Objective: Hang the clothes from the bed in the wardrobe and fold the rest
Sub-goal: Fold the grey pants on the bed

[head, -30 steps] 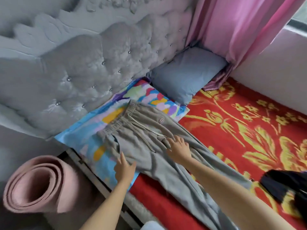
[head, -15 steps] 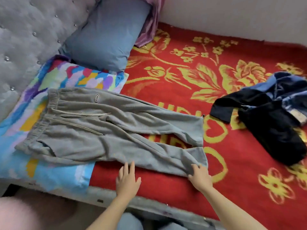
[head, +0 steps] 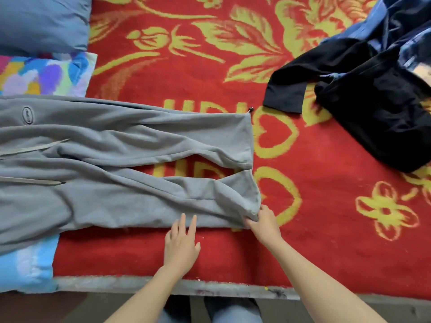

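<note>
Right hand (head: 264, 221) grips the near leg's cuff of the grey sweatpants (head: 112, 199), fingers curled round the fabric. Left hand (head: 180, 244) lies flat, fingers straight, tips touching the near leg's edge. Both forearms reach in from the near side. Sweatpants lie spread on the red bedspread (head: 326, 241), waistband cut off at left. Dark garments (head: 377, 108) are heaped far right, partly out of frame.

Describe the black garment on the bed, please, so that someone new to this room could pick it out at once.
Start from the red bedspread with yellow flowers. On its right side, past the leg ends of the grey trousers, lies the black garment, one sleeve reaching toward them. Unlike the flat, spread trousers, it is dark and crumpled, with blue cloth bunched beyond it.
</note>
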A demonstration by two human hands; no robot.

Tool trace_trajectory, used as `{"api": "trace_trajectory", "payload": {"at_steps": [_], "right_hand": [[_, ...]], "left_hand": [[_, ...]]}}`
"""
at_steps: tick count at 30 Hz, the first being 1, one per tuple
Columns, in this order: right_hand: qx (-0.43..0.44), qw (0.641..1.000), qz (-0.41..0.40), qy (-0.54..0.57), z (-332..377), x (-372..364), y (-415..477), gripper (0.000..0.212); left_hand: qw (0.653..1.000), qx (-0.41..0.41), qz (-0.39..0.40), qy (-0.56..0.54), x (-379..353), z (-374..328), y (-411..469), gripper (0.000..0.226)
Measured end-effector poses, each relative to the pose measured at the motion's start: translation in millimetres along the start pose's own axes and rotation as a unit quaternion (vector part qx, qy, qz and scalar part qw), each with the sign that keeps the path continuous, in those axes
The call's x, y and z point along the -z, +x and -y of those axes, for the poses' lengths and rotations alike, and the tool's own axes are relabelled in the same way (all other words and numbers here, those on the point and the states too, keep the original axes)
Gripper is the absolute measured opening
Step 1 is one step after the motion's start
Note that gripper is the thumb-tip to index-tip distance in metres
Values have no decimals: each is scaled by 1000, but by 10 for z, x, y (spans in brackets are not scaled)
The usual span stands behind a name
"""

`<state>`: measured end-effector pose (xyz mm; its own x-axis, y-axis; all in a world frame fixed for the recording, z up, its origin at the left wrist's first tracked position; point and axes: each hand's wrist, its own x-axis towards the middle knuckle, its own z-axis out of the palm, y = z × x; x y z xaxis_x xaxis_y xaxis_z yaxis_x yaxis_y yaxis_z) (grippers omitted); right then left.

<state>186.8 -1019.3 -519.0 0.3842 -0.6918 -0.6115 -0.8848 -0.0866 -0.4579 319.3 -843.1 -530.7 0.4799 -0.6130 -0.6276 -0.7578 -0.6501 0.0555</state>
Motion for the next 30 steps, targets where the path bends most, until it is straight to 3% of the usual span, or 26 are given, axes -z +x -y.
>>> {"api": "trace_trajectory", "payload": {"at_steps": [1, 4, 6, 8, 10, 12, 15, 17, 19, 22, 24, 26, 27, 28, 30], "right_hand": [[1, 997, -17, 72, 9, -19, 35, 14], [-42, 948, -117, 294, -33, 117, 75, 26], [-78, 921, -168, 343, -146, 301, 105, 23], [-121, 896, -160, 395, -245, 435, 162, 19], [-145, 877, -129, 440, -283, 445, 223, 9], [-133, 891, -110, 419, -319, 352, 229, 18], [-110, 931, -46, 345, -501, 103, 88, 41], [-71, 984, 16, 163, -677, -63, -27, 53], [-47, 997, 49, -28, -778, -174, -104, 68], [-26, 996, 6, -89, -737, -231, -85, 57], [-22, 998, -65, 10, -630, -202, -25, 36], [-43, 967, -123, 217, -511, -40, -18, 7], [-65, 939, -148, 305, -490, 64, -27, 19], [-80, 916, -165, 358, -512, 167, -62, 32], [-69, 917, -181, 348, -629, 318, -159, 44]], "left_hand": [[1000, 2, 4, 20, -45, -7, 52, 72], [997, -1, -46, 56, 18, -5, 94, 80], [993, -35, -99, 57, 38, 28, 137, 87], [987, -45, -134, 71, 17, 89, 192, 92], [991, -6, -119, 68, 2, 147, 250, 94], [993, 45, -78, 79, -72, 222, 307, 87], [992, 50, -50, 108, -175, 390, 362, 80], [992, 44, -51, 109, -178, 460, 347, 80], [991, 40, -39, 123, -162, 547, 336, 79], [991, 25, -56, 118, -93, 677, 304, 76], [992, -21, -99, 77, -40, 753, 282, 66], [981, -71, -171, 64, -1, 851, 237, 40], [974, -92, -198, 53, 25, 889, 204, 29], [968, -109, -223, 37, 52, 922, 160, 31], [964, -136, -229, 22, 57, 979, 69, 42]]}}
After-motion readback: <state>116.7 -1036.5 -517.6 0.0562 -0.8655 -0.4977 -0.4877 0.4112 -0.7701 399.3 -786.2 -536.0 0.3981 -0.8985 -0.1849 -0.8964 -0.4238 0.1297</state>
